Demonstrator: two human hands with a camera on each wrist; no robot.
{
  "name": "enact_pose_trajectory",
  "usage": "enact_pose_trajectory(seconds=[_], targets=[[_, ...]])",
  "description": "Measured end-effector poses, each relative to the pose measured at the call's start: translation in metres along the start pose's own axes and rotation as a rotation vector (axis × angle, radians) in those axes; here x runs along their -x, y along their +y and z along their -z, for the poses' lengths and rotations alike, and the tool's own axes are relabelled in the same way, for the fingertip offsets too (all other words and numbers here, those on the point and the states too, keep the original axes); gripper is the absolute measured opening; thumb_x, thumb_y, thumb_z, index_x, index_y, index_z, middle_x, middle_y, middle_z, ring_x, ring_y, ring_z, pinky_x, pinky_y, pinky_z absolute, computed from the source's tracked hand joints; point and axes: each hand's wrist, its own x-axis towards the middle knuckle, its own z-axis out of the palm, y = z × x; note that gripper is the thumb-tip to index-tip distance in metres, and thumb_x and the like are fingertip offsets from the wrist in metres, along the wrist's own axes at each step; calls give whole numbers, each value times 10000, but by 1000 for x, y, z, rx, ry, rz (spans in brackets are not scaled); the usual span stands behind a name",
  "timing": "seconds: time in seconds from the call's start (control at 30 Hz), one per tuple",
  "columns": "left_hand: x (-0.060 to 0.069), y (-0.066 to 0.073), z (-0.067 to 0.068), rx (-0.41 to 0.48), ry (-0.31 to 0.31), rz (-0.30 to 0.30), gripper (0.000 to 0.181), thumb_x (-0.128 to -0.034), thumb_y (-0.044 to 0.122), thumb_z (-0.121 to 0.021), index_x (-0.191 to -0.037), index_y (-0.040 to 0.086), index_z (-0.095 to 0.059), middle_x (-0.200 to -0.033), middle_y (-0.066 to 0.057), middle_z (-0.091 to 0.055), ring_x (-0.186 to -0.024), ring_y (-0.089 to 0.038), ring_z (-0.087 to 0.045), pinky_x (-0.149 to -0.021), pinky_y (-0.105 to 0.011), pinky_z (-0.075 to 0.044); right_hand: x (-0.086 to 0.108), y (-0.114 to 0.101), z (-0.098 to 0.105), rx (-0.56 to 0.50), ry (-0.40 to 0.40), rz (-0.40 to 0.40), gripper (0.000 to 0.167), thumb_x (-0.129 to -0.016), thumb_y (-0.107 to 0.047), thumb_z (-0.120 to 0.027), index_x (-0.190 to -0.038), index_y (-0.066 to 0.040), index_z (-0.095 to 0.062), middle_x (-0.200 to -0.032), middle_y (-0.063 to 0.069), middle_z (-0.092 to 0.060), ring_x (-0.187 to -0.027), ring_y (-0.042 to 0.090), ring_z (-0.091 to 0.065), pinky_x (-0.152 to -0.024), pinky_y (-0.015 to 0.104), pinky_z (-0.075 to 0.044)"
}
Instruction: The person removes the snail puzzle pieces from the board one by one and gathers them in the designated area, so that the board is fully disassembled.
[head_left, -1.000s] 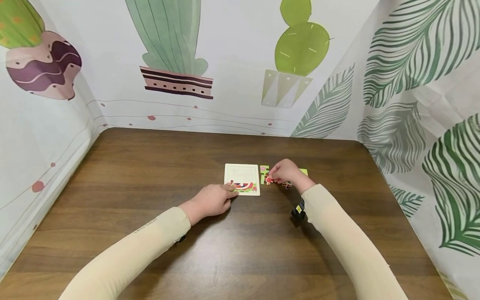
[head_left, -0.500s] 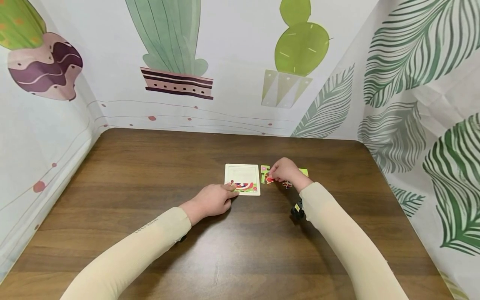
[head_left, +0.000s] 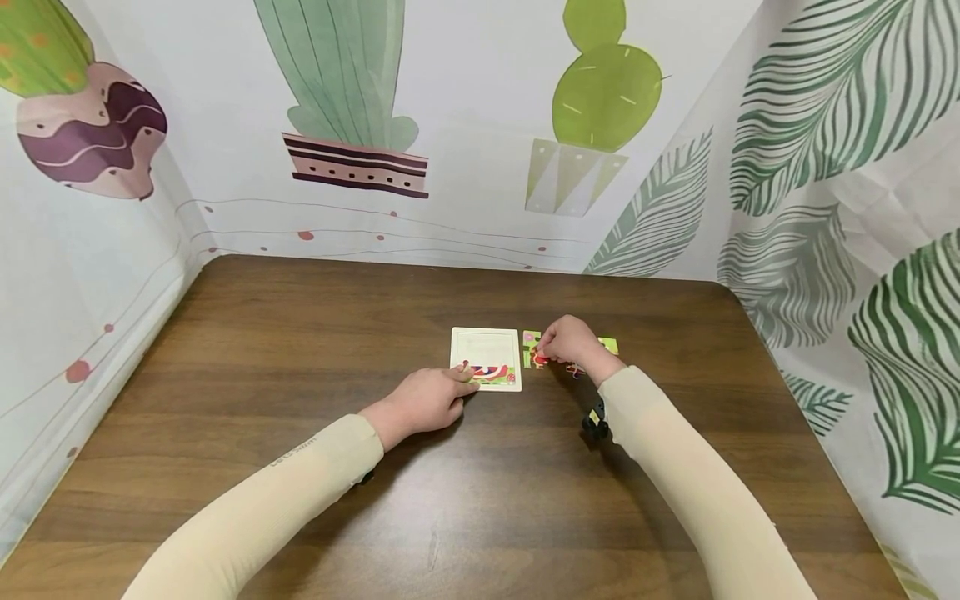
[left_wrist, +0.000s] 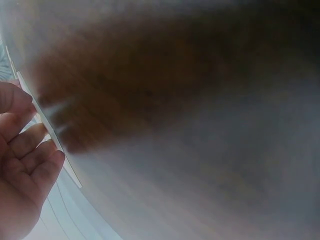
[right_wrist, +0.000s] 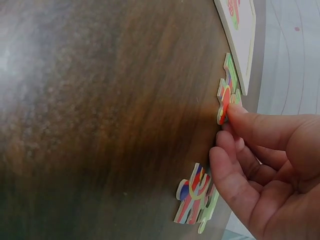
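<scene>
A white square puzzle tray [head_left: 483, 343] lies on the table, with coloured pieces along its lower edge. My left hand [head_left: 423, 402] rests on its lower left corner; the left wrist view shows thumb and fingers at the edge of the tray [left_wrist: 48, 125]. Right of the tray, my right hand [head_left: 572, 342] pinches a red and green puzzle piece [right_wrist: 226, 100] between thumb and fingertips, beside the tray rim [right_wrist: 234, 42]. More loose pieces [right_wrist: 196, 196] lie under and beside that hand, partly hidden by it.
The brown wooden table [head_left: 465, 500] has rounded far corners. Behind it and at both sides hangs a white cloth [head_left: 472, 108] printed with cacti and leaves. A black wrist device [head_left: 596, 421] sits below the right sleeve.
My right hand has shifted very slightly up and left, still at the piece. My left hand stays on the tray.
</scene>
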Motion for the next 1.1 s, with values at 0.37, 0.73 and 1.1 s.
enact_pose_trajectory(seconds=[0.37, 0.73, 1.1], targets=[[0, 0, 0, -99, 68, -54, 301, -940, 113, -650, -1217, 113, -768, -1331, -99, -718, -1199, -250, -715, -910, -417, -609, 1, 2, 0, -22, 6, -6, 162, -943, -100, -699, -1024, 11, -785, -869, 105, -760, -670, 104, -603, -625, 201, -505], [-6, 2, 4, -127, 137, -81, 205, -940, 126, -656, -1085, 124, -801, -1184, -53, -770, -1106, -217, -733, -898, -378, -611, 8, 6, -5, -189, 30, 32, 218, -949, -117, -698, -1073, 50, -766, -932, 143, -768, -758, 109, -653, -749, 263, -603], [-10, 2, 3, -104, 143, -67, 163, -945, 120, -639, -1006, 112, -790, -1117, -35, -782, -1074, -218, -736, -927, -382, -598, 20, 1, -27, -556, 99, 19, 281, -976, -87, -667, -1167, 119, -687, -982, 148, -710, -764, 84, -653, -775, 227, -614]])
